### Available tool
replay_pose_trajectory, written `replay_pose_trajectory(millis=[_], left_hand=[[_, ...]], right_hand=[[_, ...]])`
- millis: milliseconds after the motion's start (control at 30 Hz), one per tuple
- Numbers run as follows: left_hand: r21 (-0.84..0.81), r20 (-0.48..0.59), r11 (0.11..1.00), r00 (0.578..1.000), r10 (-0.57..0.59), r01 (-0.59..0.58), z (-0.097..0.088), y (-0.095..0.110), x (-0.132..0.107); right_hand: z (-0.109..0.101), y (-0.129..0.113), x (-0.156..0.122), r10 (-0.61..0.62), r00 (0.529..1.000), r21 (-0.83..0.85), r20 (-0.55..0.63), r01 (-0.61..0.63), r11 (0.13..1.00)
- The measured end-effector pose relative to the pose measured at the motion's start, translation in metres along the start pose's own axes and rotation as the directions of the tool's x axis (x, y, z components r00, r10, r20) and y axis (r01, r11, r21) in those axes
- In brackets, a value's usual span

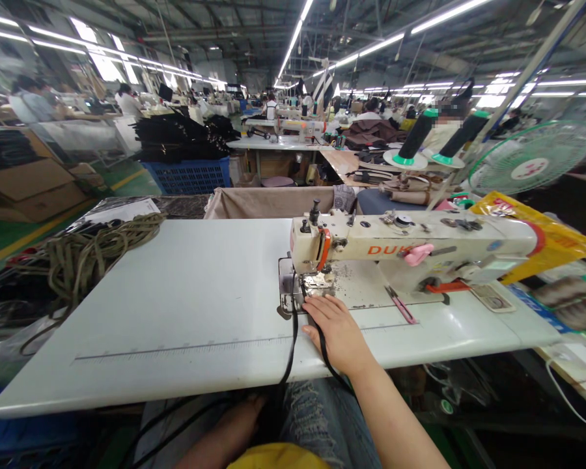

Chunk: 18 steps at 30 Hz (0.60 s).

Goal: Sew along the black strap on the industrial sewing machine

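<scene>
My right hand (336, 329) lies palm down on the white sewing table (185, 293), fingers stretched towards the needle of the cream sewing machine (410, 251). It presses a narrow black strap (293, 339) that runs from the presser foot over the table's front edge to my lap. My left hand (234, 423) is below the table edge by my knee, next to the hanging strap. Its fingers are hidden.
A heap of olive-green cord (83, 254) lies on the table's left end. A pink-handled tool (401, 306) rests right of the needle. Two thread cones (415, 140), a fan (532, 156), a yellow bag (537, 225) stand behind the machine. Other workstations and people fill the hall.
</scene>
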<state>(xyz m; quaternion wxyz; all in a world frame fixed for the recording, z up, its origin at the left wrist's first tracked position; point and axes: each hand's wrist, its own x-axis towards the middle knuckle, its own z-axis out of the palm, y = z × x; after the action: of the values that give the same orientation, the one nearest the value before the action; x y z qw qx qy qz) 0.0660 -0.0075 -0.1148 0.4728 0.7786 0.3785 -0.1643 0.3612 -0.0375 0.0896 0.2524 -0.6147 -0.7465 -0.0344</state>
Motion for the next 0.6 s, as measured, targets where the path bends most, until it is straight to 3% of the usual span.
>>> replay_pose_trajectory(millis=[133,300,467,600], left_hand=[[0.02,-0.119,0.999,0.992,0.032,-0.03,-0.003,0.012,-0.006],[-0.127,-0.285,0.959,0.936,0.208,-0.252,-0.014,0.039,-0.013],[-0.184,-0.202,0.894,0.906,0.372,-0.408,-0.019,0.042,-0.009],[-0.168,-0.237,0.926,0.925,0.295,-0.339,-0.008,0.023,-0.002]], right_hand=[[0.001,0.0,0.0,0.001,1.0,0.002,0.006,-0.001,1.0],[0.0,0.0,0.0,0.004,1.0,0.011,0.01,-0.004,1.0],[0.0,0.001,0.0,0.006,1.0,0.008,0.016,-0.006,1.0],[0.0,0.001,0.0,-0.001,1.0,-0.001,0.003,0.001,1.0]])
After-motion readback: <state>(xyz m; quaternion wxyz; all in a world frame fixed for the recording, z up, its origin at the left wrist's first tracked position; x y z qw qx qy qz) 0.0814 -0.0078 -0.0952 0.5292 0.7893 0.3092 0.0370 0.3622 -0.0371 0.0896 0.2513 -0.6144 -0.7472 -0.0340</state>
